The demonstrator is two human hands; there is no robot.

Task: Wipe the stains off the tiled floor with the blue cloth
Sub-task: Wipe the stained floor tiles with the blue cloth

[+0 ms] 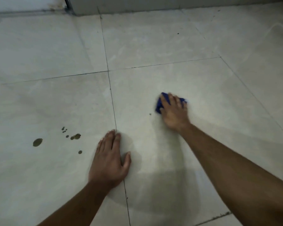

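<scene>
On the right-hand tile, a bit past the middle of the shot, the blue cloth [160,105] is bunched up under the right hand [174,111], whose grip is pressed down on it with fingers spread over the top. The wad is crumpled, so it doesn't really point anywhere; if anything, its longer side runs across the view from left to right, sticking out past the thumb on one side and the fingertips on the other. It's blurry, so probably mid-scrub.

Progress-wise I'd say roughly partway: the tile around the cloth looks mostly clean, with just one tiny dark speck [150,114] beside it. The real mess is untouched, though: a cluster of brownish stains [75,136] and one bigger blob [37,142] on the next tile over, well apart from the cloth.

The left hand [110,160] is flat on the tiled floor [170,46], palm down across the grout line [112,98], holding nothing, and looks like it's propping the person up.
</scene>
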